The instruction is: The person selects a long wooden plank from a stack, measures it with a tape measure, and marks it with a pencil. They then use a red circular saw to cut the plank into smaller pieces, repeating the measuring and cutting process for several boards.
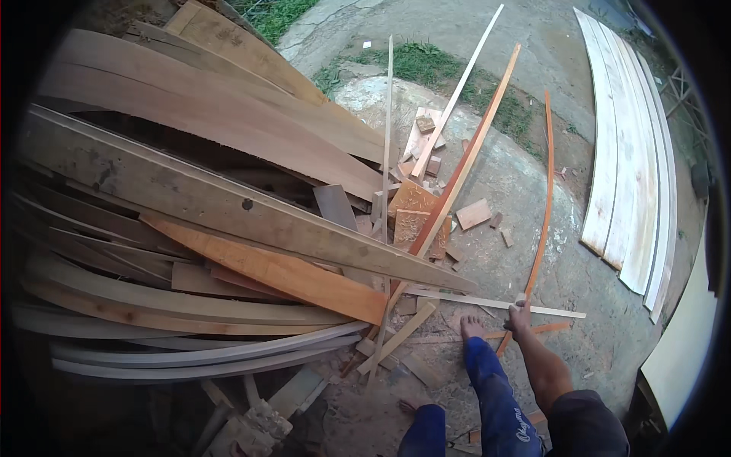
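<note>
My right hand (519, 318) is closed around a long, thin reddish-brown wooden strip (549, 175), near its lower end. The strip stretches away from me over the concrete, and its short lower end shows below my fist. By the hand, a pale narrow strip (563, 312) lies crosswise on the ground. Another reddish piece (550, 328) lies just nearer to me. My left hand is out of view.
A stack of boards (190, 183) fills the left side, one pointed end reaching toward my bare foot (472, 327). Offcuts (474, 214) and sawdust litter the concrete beside a long reddish beam (487, 126). Pale planks (620, 152) lie at right.
</note>
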A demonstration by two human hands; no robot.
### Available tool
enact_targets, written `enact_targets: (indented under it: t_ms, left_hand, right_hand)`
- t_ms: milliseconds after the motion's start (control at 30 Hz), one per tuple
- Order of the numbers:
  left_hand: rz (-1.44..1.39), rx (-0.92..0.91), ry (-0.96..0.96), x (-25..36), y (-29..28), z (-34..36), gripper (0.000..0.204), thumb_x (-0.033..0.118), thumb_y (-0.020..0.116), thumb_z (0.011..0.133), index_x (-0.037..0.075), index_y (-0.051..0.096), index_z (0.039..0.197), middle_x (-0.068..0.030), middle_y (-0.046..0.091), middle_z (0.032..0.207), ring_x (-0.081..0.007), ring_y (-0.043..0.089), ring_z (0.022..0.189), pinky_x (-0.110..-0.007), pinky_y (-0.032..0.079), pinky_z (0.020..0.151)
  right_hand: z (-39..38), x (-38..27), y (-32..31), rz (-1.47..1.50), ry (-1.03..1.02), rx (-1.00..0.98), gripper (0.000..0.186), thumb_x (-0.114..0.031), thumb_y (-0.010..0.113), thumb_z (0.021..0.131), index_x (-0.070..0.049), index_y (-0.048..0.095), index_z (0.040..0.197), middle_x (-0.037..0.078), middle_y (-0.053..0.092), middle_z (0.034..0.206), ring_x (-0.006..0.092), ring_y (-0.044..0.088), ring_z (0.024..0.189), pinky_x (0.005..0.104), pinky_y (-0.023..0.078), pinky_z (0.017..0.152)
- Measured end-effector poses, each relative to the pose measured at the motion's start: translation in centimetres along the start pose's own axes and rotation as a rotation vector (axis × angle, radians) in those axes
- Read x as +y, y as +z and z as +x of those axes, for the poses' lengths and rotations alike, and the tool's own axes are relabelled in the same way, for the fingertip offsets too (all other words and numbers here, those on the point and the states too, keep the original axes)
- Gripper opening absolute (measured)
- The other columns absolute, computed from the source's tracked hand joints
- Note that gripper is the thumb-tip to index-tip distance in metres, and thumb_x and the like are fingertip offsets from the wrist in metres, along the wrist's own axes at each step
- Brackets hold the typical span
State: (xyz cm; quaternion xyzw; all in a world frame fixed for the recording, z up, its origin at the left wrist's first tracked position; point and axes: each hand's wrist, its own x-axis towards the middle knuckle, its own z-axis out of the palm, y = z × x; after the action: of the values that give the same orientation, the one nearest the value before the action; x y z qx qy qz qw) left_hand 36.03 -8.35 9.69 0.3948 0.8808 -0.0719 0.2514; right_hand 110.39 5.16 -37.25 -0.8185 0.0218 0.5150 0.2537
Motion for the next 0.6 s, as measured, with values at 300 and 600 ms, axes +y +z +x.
enact_targets:
  t_ms: [300,600]
  left_hand:
    - [-0.24,0.182,0.203,7.6,0.1,-4.8,0.08,0.043,0.068,0.088,0.008,0.032,0.15,-0.0255,0.028,0.154,-0.0375,0.021,0.146,-0.047,0.026,0.116]
    - [-0.967,0.382,0.385,-6.8,12.8,-20.8,0.058,0.022,0.063,0.095,0.006,0.038,0.145,-0.0179,0.042,0.149,-0.0285,0.053,0.128,-0.034,0.049,0.1]
  right_hand:
    - [-27.3,2.4,2.1,-0.209,-0.445,-0.817,0.017,-0.025,0.063,0.094,-0.014,0.051,0.098,0.001,0.05,0.071,0.0129,0.052,0.057,0.0285,0.042,0.048]
    - [-66.9,5.8,16.5,-0.633,-0.818,-1.232,0.02,-0.017,0.065,0.092,-0.008,0.052,0.105,0.0,0.053,0.076,0.0087,0.054,0.061,0.025,0.046,0.052]
